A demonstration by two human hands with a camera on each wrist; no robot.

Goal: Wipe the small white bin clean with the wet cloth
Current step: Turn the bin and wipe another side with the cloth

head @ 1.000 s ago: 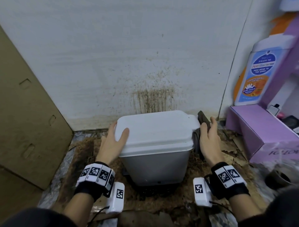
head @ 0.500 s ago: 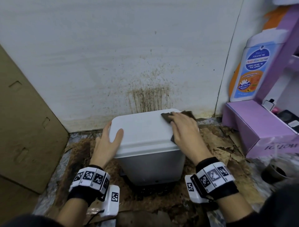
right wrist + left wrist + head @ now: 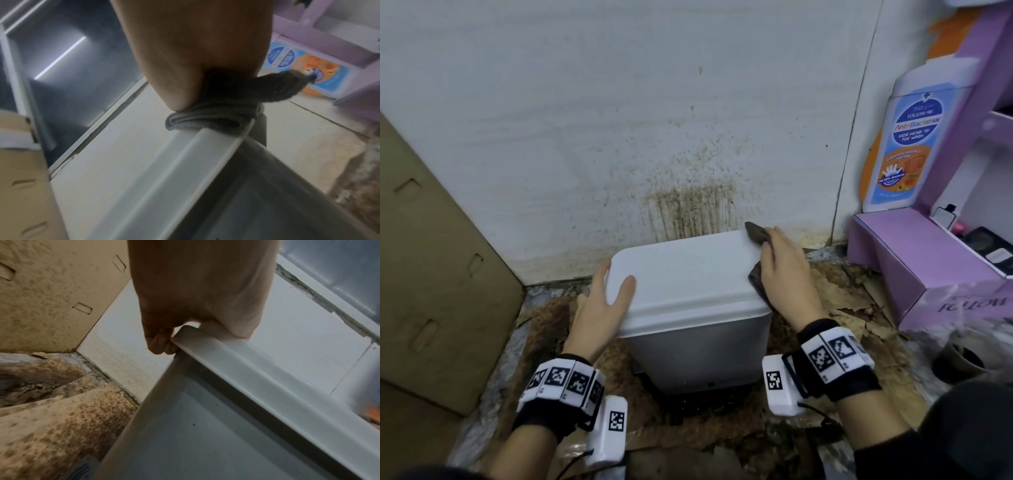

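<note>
The head camera is looking forward and down from above onto the small white bin [image 3: 688, 274] against the stained wall [image 3: 619, 102]. Each wrist camera is peering up from very near. One is looking past the left hand [image 3: 195, 288] at the lid's left edge. The other is looking past the right hand [image 3: 195, 40] and wet cloth [image 3: 216, 120] at its right edge. All three are sharing the lid.

Grey floor [image 3: 493, 359] in a wall corner, covered with stained cardboard.

Brown, blotched and torn cardboard sheets [image 3: 835, 301] cover most of the floor. A small white bin [image 3: 698, 349] stands upright on them near the wall. To the right are a purple box [image 3: 914, 260] and a dark cup [image 3: 959, 359]. A tall cardboard panel [image 3: 438, 274] stands at the left.
</note>
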